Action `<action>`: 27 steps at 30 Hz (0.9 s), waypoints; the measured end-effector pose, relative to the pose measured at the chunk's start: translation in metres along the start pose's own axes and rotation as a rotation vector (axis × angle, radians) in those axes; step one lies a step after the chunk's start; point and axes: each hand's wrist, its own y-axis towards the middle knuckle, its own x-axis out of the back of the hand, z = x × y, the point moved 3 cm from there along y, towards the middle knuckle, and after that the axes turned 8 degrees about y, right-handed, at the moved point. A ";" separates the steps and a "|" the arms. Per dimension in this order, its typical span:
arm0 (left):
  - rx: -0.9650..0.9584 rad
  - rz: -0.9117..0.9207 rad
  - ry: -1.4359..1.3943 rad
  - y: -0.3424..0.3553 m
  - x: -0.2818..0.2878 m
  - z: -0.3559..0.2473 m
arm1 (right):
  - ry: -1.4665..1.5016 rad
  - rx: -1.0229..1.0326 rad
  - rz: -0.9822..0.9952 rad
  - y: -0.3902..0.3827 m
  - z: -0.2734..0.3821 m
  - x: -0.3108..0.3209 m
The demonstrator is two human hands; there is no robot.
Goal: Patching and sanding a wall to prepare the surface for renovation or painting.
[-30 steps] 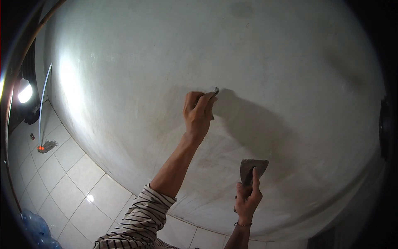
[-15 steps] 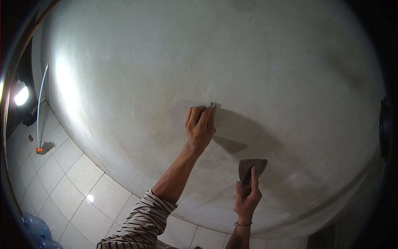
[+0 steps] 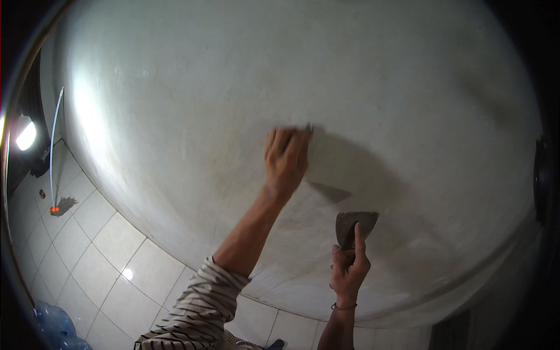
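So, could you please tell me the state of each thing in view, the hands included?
Left hand: closed on a mostly hidden tool
Right hand: closed on the scraper, index finger extended
Scraper: held, wide edge upward
Lamp: lit
Mop: handle up, head down
Wall: smudged
Striped sleeve: pushed up
Blue bottles: fill unclear

1 left hand point(image 3: 287, 160), 1 right hand point(image 3: 351, 269). 1 putty knife point(image 3: 353, 226), 1 small grey tool point(image 3: 310, 128), too blurred to type. 1 wall point(image 3: 408, 87), 1 mop point(image 3: 55, 209), 1 bracelet point(image 3: 344, 307), 1 striped sleeve point(image 3: 201, 294). Lit lamp point(image 3: 26, 137): at least 1. Blue plastic bottles point(image 3: 55, 321): cut off, exact count unclear.
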 end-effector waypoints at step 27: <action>-0.029 0.081 0.025 -0.006 -0.004 0.006 | -0.083 -0.054 -0.005 -0.009 -0.009 0.009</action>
